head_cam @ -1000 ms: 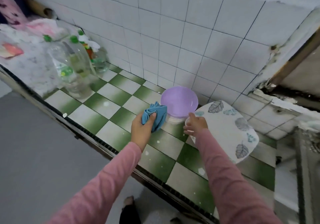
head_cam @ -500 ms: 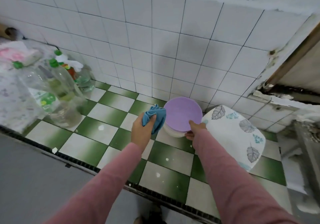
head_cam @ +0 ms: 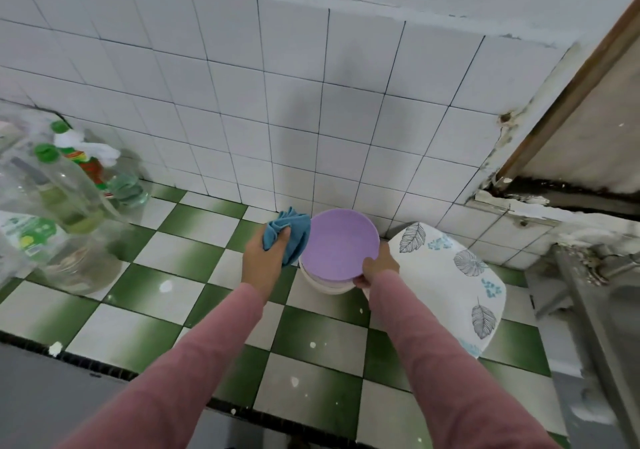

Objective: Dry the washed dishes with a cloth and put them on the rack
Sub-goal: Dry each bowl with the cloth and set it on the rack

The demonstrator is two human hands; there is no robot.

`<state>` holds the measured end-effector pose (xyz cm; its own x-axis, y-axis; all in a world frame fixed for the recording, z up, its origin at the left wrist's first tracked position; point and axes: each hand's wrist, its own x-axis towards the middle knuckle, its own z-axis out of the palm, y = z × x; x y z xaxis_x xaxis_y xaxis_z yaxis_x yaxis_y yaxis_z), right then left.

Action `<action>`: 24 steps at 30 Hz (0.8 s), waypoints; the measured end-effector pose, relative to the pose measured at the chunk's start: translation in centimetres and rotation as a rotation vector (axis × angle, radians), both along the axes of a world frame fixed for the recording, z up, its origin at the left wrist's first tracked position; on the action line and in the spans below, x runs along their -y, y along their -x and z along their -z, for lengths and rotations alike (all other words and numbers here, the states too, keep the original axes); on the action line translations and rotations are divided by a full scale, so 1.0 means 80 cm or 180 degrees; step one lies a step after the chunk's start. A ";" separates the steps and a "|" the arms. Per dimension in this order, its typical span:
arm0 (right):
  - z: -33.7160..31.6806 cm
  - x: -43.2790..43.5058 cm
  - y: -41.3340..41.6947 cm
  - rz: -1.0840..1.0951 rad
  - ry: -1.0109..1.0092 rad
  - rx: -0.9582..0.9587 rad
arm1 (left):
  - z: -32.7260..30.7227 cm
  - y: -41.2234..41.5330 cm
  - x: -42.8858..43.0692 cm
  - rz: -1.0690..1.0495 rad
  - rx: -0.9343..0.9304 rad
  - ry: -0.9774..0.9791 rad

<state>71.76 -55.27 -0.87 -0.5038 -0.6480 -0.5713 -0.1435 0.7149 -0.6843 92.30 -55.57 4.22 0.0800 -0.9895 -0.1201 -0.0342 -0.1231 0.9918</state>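
Your left hand (head_cam: pixel 265 261) grips the bunched blue cloth (head_cam: pixel 289 232) just beside the purple plate (head_cam: pixel 339 244). Your right hand (head_cam: pixel 379 268) pinches that plate's rim, tilted above white bowls (head_cam: pixel 323 284) on the counter (head_cam: pixel 145 289).

Head camera looks down, close over the tiled counter (head_cam: pixel 180 296).

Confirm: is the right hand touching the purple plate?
Touching. The head view shows the right hand gripping the plate at its near rim, with the thumb lying over the edge.
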 end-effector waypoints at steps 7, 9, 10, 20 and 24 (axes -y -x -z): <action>-0.023 -0.001 0.010 -0.0075 0.0340 -0.0182 | -0.001 0.012 0.020 0.0080 -0.0078 0.0086; -0.030 0.000 0.013 0.0031 0.0468 -0.0194 | -0.001 0.014 0.023 0.0169 -0.0075 0.0075; -0.033 0.001 0.014 0.0068 0.0529 -0.0200 | -0.001 0.014 0.025 0.0204 -0.0064 0.0082; -0.041 0.000 0.030 0.0254 0.0510 -0.0007 | 0.001 0.023 0.031 0.0225 -0.0057 0.0192; -0.035 0.006 0.027 0.0260 0.0500 0.0316 | 0.003 0.021 0.029 0.0229 -0.0119 0.0186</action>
<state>69.57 -55.73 1.90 -0.5047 -0.6923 -0.5158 -0.0157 0.6047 -0.7963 90.63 -57.90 3.95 0.0051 -0.9980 -0.0634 -0.0037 -0.0635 0.9980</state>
